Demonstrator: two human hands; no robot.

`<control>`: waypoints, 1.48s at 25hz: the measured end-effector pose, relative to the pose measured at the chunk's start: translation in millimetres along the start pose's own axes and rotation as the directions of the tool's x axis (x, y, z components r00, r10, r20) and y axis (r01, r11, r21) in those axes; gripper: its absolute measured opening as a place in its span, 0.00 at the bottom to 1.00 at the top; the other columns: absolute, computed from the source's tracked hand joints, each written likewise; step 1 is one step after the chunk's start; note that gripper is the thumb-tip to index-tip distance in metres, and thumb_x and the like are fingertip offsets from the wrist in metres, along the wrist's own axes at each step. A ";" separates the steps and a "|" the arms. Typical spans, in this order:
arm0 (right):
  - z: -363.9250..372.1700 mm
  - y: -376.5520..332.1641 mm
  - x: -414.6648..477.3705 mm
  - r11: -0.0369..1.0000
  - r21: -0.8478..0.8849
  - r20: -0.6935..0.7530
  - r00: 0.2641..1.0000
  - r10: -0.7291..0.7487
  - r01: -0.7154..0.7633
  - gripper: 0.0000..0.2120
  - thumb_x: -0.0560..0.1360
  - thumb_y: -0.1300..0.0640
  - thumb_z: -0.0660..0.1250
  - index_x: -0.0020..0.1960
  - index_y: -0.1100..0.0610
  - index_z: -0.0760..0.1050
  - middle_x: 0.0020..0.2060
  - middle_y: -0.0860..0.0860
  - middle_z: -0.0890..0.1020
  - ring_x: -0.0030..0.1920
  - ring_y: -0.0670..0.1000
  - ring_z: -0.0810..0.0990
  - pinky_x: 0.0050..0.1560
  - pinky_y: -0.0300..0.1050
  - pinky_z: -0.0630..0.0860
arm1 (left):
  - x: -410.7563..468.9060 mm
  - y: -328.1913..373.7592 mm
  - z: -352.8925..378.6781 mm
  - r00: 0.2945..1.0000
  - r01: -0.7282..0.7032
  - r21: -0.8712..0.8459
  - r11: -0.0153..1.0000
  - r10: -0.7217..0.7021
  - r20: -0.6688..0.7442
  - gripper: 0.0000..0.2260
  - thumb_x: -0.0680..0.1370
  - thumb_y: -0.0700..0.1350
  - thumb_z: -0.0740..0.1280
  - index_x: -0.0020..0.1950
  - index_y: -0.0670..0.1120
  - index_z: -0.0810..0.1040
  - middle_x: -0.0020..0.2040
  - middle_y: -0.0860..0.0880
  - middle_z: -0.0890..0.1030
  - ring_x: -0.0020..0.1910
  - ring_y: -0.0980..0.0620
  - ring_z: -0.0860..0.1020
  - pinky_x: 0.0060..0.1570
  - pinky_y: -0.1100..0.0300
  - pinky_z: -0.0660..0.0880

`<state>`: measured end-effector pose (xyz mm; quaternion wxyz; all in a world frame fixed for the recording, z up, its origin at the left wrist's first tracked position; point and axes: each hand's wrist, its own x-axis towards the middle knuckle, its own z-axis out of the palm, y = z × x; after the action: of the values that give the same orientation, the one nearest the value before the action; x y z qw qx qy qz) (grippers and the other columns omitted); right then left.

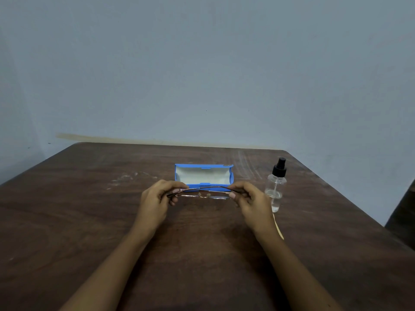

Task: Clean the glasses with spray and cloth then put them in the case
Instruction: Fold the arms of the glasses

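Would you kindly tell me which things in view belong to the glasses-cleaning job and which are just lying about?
For the job: glasses, held in left hand and right hand; open blue case; spray bottle; pale yellow strip beside the right forearm, possibly the cloth.
Not part of it: dark object at the picture's right edge.

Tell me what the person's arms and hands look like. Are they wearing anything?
The left arm and right arm are bare as far as the picture shows, no sleeves in view. The left hand and the right hand wear no gloves, and no watch, bracelet or ring shows.
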<state>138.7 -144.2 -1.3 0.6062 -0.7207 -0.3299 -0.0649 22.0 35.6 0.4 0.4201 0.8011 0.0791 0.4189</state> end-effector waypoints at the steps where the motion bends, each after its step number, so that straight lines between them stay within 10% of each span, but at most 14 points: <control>1: -0.7 -1.6 -0.4 0.999 0.039 0.007 1.000 0.020 -0.020 0.16 0.71 0.69 0.67 0.42 0.46 0.76 0.42 0.54 0.81 0.40 0.43 0.78 0.43 0.39 0.75 | -0.1 -0.1 0.8 0.999 0.039 -0.058 0.998 -0.039 0.004 0.18 0.72 0.26 0.59 0.41 0.47 0.81 0.30 0.54 0.78 0.28 0.59 0.74 0.31 0.73 0.70; 15: -4.2 -15.9 -4.5 0.920 0.364 0.087 0.989 0.123 -0.147 0.10 0.77 0.58 0.61 0.51 0.49 0.79 0.36 0.49 0.77 0.37 0.45 0.76 0.35 0.37 0.74 | 2.2 1.6 1.1 0.944 0.328 -0.364 0.872 -0.317 0.091 0.08 0.74 0.31 0.62 0.41 0.42 0.78 0.22 0.53 0.78 0.23 0.61 0.74 0.27 0.72 0.72; 37: -7.5 -6.3 -1.8 0.631 0.644 0.241 0.898 0.368 -0.432 0.11 0.71 0.72 0.64 0.48 0.60 0.78 0.36 0.51 0.85 0.36 0.45 0.81 0.35 0.34 0.78 | 2.9 2.7 -3.7 0.870 0.485 -0.559 0.672 -0.437 0.229 0.08 0.76 0.36 0.61 0.40 0.40 0.79 0.27 0.50 0.81 0.28 0.59 0.79 0.32 0.71 0.77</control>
<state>136.2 -151.5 4.9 0.8121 -0.5031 -0.1878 0.2285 20.6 37.6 5.2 0.7460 0.5949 0.1258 0.2714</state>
